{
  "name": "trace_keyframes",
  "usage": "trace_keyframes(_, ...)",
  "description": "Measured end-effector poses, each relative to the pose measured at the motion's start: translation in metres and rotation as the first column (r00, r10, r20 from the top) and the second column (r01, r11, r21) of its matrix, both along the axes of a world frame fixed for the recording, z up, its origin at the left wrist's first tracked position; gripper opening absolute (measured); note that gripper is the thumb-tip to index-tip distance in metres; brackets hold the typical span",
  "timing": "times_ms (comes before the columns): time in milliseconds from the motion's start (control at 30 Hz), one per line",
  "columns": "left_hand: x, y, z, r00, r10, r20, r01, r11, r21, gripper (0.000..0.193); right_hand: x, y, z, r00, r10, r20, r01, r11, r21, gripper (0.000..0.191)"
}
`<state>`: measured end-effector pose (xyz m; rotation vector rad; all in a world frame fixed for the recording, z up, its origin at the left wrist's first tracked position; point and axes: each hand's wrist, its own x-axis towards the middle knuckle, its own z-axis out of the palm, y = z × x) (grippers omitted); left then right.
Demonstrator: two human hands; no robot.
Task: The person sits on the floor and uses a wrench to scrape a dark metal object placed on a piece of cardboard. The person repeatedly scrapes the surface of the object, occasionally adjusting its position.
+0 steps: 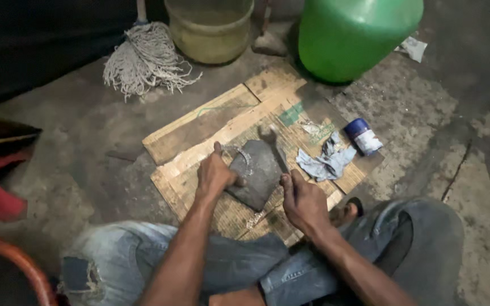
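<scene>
Head view: your left hand (215, 175) clamped the dark grey, flat metal blade (256, 173) on flattened brown cardboard (199, 127), long axis running away from you. Your right hand (303, 201), fist closed, gripped a thin metal tool (274, 146) beside it.

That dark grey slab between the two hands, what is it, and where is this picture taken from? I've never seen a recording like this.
The camera sits on the person's head and looks down, so you see their own arms and jeans-clad knees. They sit on a concrete floor over flattened cardboard. The left hand grips the edge of the dark grey slab, a flat, worn piece, probably metal; what it is exactly I cannot tell. The right hand holds a thin rod-like tool lying across it. Nearby lie a crumpled grey rag and a small blue and white tin. Behind stand a mop, a yellowish bucket and a big green container.
</scene>
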<state>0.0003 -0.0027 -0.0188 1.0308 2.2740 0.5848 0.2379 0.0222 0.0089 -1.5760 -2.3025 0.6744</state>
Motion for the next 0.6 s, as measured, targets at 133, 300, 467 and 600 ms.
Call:
trace_keyframes(133, 0.0022, 0.0, 0.0068, 1.0, 0.008, 0.006, -0.008, 1.0, -0.006, 0.135, 0.0019, 0.0013, 0.0022, 0.95, 0.17, 0.26, -0.137, 0.98, -0.144, 0.038)
trace_keyframes(300, 0.0023, -0.0021, 0.0105, 1.0, 0.007, 0.019, -0.007, 1.0, -0.002, 0.128, 0.0028, 0.0014, -0.0005, 0.998, -0.042, 0.054, 0.047, 0.995, -0.088, 0.044)
trace_keyframes(467, 0.0036, -0.0016, 0.006, 1.0, 0.01, 0.0, -0.01, 1.0, 0.01, 0.135, -0.0011, 0.0006, -0.0039, 0.963, 0.157, 0.219, -0.135, 0.985, -0.111, 0.041)
trace_keyframes(600, 0.0037, -0.0011, 0.0034, 0.999, -0.005, -0.038, 0.005, 1.0, -0.01, 0.139, 0.0002, -0.0021, -0.0043, 0.999, -0.011, -0.044, 0.01, 1.0, -0.021, 0.044)
